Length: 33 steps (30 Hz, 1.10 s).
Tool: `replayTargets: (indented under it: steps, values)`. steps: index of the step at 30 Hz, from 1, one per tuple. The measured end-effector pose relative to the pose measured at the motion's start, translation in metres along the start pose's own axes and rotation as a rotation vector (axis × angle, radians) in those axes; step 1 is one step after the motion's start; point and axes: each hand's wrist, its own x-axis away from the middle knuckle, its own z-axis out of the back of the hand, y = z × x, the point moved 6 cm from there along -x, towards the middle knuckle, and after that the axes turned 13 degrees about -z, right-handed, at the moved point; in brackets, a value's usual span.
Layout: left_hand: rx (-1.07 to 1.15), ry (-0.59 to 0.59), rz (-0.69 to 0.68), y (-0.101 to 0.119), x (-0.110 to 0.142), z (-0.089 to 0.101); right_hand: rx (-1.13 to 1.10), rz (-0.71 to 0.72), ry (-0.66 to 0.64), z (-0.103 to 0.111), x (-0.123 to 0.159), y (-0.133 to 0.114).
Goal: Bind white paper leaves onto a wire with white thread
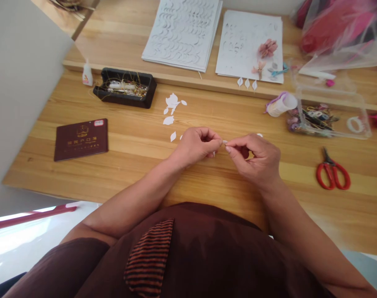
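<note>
Over the middle of the wooden table, my left hand (198, 145) and my right hand (256, 159) meet at the fingertips. Both are closed in a pinch on a small white petal (225, 142), mostly covered by the fingers. Another bit of white shows under my left fingers. Beyond my left hand lies a loose pile of white leaf-shaped cutouts (172, 100). Two more cutouts, a wider one (168, 120) and a pointed one (173, 136), rest nearer to it. Partly hidden white pieces peek out beside my left wrist and behind my right hand.
Red-handled scissors (333, 174) lie at right, below a clear plastic box (340, 118) of small parts. A thread spool (281, 104) stands beside it. At left are a maroon booklet (81, 140), a black tray (125, 87) and a glue bottle (87, 74). Paper stacks (184, 33) sit on the raised ledge.
</note>
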Motion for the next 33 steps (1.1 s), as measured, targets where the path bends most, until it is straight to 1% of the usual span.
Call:
replayTargets:
  steps: [4,8,12,15,18,21,23,26,29,33]
  values:
    - [-0.044,-0.072,0.03,0.0,0.003,-0.004,0.009,-0.061,0.02,0.005,-0.003,0.009]
    - [0.006,-0.132,0.08,0.002,0.005,-0.009,-0.05,-0.207,-0.031,0.005,-0.006,0.023]
    - [0.096,-0.15,0.117,0.001,0.005,-0.011,-0.161,-0.342,-0.046,0.003,-0.008,0.035]
    - [0.169,-0.148,0.131,-0.002,0.003,-0.011,-0.202,-0.377,-0.089,-0.003,-0.006,0.039]
    - [0.232,-0.115,0.12,-0.004,0.001,-0.009,-0.2,-0.365,-0.134,-0.011,-0.002,0.036]
    - [0.255,-0.039,0.08,-0.003,-0.001,-0.006,-0.217,-0.331,-0.16,-0.016,0.003,0.028]
    - [0.242,0.011,0.049,-0.002,-0.002,-0.003,-0.191,-0.279,-0.169,-0.018,0.005,0.02]
    - [0.188,0.053,-0.008,0.001,-0.002,-0.001,-0.077,-0.163,-0.144,-0.018,0.007,0.01]
    - [0.081,0.054,-0.026,0.003,-0.002,0.002,0.018,-0.077,-0.107,-0.014,0.007,0.003]
    - [-0.056,0.0,-0.006,0.003,-0.001,0.002,0.065,-0.04,-0.049,-0.005,0.004,-0.001]
